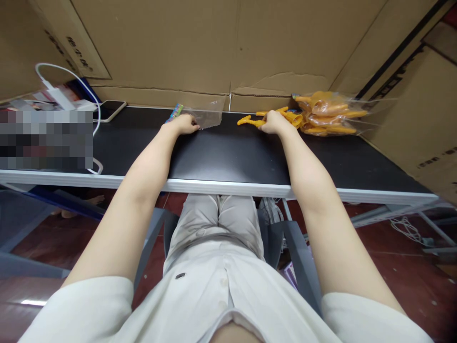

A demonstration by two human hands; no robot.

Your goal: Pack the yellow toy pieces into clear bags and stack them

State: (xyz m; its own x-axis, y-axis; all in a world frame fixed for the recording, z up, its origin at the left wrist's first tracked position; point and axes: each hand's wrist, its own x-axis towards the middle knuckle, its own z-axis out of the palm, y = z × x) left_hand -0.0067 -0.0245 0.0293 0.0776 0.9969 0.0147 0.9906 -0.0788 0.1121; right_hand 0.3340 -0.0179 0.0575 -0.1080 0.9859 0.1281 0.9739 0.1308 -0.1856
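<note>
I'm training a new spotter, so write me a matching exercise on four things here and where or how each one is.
1. Left hand
2. Right hand
3. Phone
4. Bulging bag

A. Filled with orange-yellow pieces, right of both hands
B. Touching a flat clear bag
C. Lying left of both hands, near the far edge of the black tabletop
D. Holding a loose orange-yellow piece

Right pairs: 1-B, 2-D, 3-C, 4-A
</note>
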